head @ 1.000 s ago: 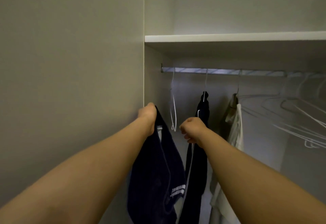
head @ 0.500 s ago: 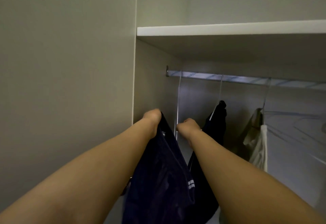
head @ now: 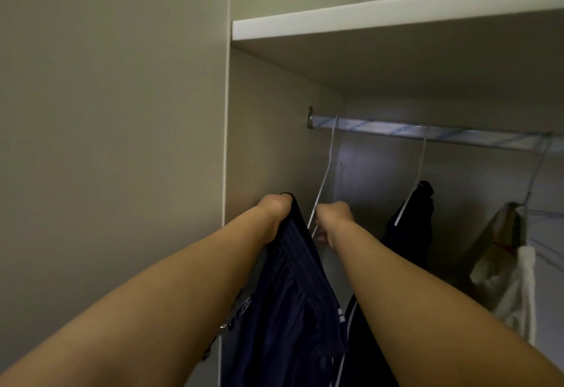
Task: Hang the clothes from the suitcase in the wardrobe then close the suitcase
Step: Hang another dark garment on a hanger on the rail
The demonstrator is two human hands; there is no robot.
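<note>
- L hand (head: 274, 214), centre of frame: fingers curled tight round the top edge of a dark navy garment (head: 290, 295), ribbed cloth w/ thin white stripes low down. Fingertips hidden behind the cloth.
- Dark navy garment hangs from that grip down to the bottom centre of frame, in front of the wardrobe's left edge and just left of the nearest hanger. Whether it touches that hanger: can't tell.
- R hand (head: 334, 222), just right of L hand & apart from it: balled up, fingers (head: 323, 237) pinching the lower part of a thin white wire hanger (head: 327, 170).
- Thin white wire hanger runs up & right to a shiny metal rail (head: 427, 133) w/ printed lettering, meeting it near the rail's left bracket.
- Wardrobe, grey-beige board, open; its inner side panel (head: 274, 127) sits centre frame, behind the hands.
- Inside, along the rail to the right:
  - second white wire hanger (head: 422, 157) carrying a black garment (head: 418, 228), mid-right.
  - third wire hanger (head: 537, 170) at far right carrying a cream and beige garment (head: 512, 283), hem out of frame.
- Flat white shelf (head: 396, 11) above the rail, upper right; its top isn't visible.
- Plain grey-beige panel (head: 106, 142) fills the left half of frame.
</note>
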